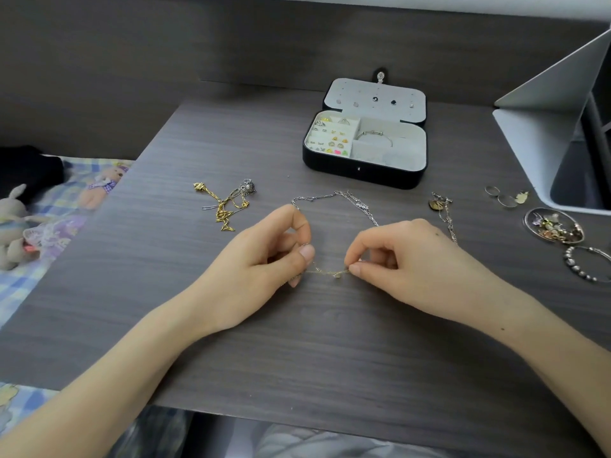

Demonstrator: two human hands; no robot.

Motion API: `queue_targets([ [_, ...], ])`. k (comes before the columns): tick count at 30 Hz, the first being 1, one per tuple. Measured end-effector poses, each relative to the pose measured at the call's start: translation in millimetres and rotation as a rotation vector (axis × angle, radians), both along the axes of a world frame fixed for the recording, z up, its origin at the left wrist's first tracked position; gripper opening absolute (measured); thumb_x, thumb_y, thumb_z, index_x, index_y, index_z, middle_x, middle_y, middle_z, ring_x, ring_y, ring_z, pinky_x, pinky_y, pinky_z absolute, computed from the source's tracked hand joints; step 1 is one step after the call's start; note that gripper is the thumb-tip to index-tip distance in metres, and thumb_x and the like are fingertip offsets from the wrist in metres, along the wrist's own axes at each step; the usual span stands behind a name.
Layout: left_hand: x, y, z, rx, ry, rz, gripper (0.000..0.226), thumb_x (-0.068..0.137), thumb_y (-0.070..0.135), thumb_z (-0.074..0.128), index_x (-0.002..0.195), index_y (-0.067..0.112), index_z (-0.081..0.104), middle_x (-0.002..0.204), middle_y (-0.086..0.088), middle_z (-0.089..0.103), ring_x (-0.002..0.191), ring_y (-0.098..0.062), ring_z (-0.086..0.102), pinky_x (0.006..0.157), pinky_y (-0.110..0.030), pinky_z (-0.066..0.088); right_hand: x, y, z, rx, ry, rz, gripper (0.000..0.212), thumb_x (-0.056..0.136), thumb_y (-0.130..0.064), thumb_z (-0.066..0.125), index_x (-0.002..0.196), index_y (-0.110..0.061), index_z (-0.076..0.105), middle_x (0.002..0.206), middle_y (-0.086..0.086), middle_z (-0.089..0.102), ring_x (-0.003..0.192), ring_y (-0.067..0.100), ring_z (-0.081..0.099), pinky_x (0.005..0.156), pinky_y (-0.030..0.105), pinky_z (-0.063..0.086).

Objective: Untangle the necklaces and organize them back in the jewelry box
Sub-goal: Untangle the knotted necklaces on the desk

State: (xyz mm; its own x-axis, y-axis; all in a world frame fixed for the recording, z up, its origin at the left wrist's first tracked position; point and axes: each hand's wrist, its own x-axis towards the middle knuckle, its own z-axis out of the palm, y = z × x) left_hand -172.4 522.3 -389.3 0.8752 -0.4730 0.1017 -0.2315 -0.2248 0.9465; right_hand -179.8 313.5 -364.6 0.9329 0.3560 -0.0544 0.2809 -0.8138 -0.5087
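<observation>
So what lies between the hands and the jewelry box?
Head view: a silver chain loops across the desk, from left hand to right hand, which pinch a thin gold chain.

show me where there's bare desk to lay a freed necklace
Bare desk lies nearest you, between the forearms, below the fine chain pinched by left hand and right hand. Another patch: left of the box, beyond the gold tangle. Crowded: the right side, with pendant chain, rings, dish and bracelet.
</observation>
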Motion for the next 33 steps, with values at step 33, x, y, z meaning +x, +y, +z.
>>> queue_targets([
  [33,2.4,2.4,2.9,-0.001,0.047,-0.075,0.01,0.088,0.024,0.052,0.08,0.02,0.049,0.061,0.0,0.053,0.06,-0.015,0.043,0.058,-0.02,0.038,9.4,13.7,13.3,0.751,0.603,-0.057,0.02,0.09,-0.007,0.057,0.07,-0.005,0.058,0.056,0.001,0.059,0.045,0.009,0.041,0.045,0.019,0.033],
])
